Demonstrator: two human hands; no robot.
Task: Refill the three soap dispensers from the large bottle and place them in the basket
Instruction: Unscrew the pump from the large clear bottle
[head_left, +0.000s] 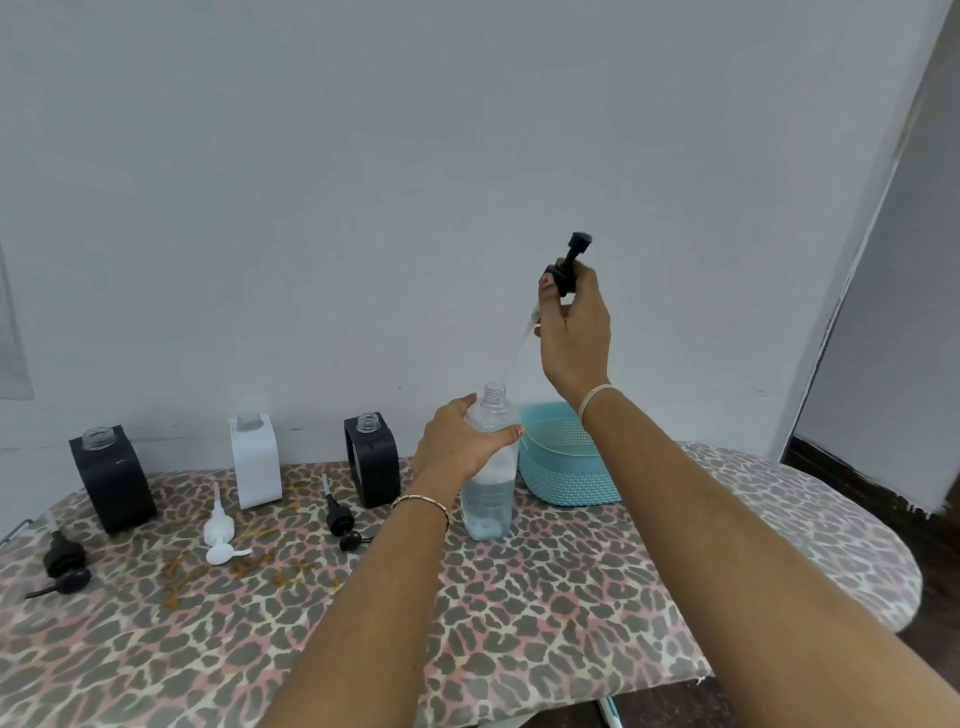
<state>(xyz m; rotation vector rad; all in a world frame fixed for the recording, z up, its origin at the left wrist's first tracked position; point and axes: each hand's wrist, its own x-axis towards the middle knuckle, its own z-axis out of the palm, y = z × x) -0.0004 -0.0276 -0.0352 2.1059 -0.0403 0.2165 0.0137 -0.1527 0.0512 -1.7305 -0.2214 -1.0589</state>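
The large clear bottle (489, 499) stands upright on the table, about a third full of clear liquid, its neck uncapped. My left hand (457, 439) grips its upper body. My right hand (571, 327) holds the bottle's black pump head (563, 267) raised above the neck, its clear tube (519, 348) slanting down toward the opening. Three dispensers stand uncapped along the back: a black one (111, 478), a white one (254, 460), another black one (371, 460). The light-blue basket (566, 467) sits behind the bottle to its right.
Three loose pump heads lie in front of the dispensers: black (62, 564), white (221, 530), black (343, 522). The table (519, 597) has a leopard-print cover and a rounded right end. A grey wall rises right behind the dispensers.
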